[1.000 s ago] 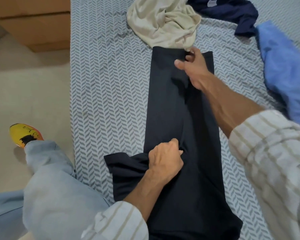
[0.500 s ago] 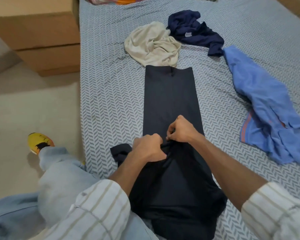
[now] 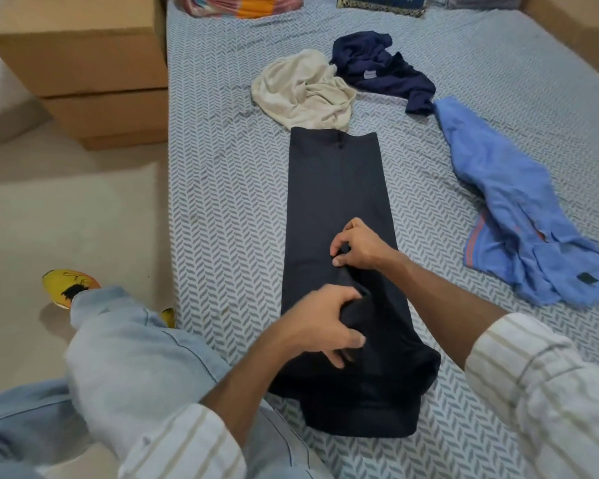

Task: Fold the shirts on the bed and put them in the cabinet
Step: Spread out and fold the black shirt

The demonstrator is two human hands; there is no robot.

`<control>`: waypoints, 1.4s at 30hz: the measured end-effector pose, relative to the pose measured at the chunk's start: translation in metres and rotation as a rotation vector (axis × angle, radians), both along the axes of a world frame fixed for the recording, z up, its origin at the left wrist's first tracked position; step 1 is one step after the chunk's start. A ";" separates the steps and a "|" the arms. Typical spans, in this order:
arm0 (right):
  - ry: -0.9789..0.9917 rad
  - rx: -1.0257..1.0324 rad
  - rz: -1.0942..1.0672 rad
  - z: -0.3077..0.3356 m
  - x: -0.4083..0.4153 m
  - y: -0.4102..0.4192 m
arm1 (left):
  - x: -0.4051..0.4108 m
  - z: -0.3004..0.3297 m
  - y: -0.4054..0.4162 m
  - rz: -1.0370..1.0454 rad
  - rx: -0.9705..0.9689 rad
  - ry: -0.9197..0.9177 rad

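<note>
Now we see the black shirt (image 3: 336, 191) folded into a long narrow strip on the bed (image 3: 222, 167), its long axis running from the near edge toward the far end, where it meets a crumpled cream shirt (image 3: 301, 91). Our left hand (image 3: 320, 326) grasps bunched fabric near its near end; our right hand (image 3: 360, 247) pinches a fold mid-strip.

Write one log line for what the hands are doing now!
step: folding black shirt | left hand: grips cloth | right hand: pinches cloth | unfolded: cream shirt, navy shirt, blue shirt
</note>
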State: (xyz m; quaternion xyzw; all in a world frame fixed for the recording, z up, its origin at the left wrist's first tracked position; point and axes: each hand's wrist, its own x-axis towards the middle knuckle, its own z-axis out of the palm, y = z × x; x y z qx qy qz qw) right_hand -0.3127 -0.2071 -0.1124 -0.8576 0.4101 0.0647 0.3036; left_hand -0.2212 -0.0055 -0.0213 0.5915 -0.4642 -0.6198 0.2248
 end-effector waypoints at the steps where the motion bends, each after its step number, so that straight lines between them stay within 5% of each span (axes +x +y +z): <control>1: -0.008 0.003 -0.004 0.001 -0.002 0.001 | -0.010 -0.003 0.003 -0.034 0.030 0.072; 4: -0.029 0.039 -0.034 0.005 -0.012 0.004 | -0.020 -0.016 0.015 -0.196 0.106 0.113; 7: -0.126 0.129 -0.173 0.013 -0.027 0.020 | -0.008 -0.029 0.031 -0.065 0.032 0.053; 10: -0.203 0.062 -0.367 0.021 -0.043 0.048 | 0.019 -0.044 0.046 0.134 -0.191 -0.315; 14: -0.164 0.036 -0.486 0.027 -0.079 0.092 | 0.044 -0.055 0.075 -0.019 -0.127 -0.711; 19: 0.087 0.064 -0.292 0.016 -0.120 0.121 | 0.034 -0.070 0.089 -0.132 -0.042 -0.745; 27: -0.026 -0.364 -0.054 0.001 -0.136 0.141 | 0.017 -0.068 0.103 -0.174 -0.226 -0.867; 30: -0.157 -0.428 -0.180 0.000 -0.130 0.141 | 0.012 -0.061 0.109 -0.220 -0.282 -0.974; 35: -0.195 -0.140 -0.714 0.011 -0.127 0.128 | 0.008 -0.059 0.113 -0.314 -0.281 -1.074; 42: -0.085 -0.019 -0.755 0.001 -0.129 0.123 | 0.011 -0.064 0.111 -0.324 -0.291 -1.032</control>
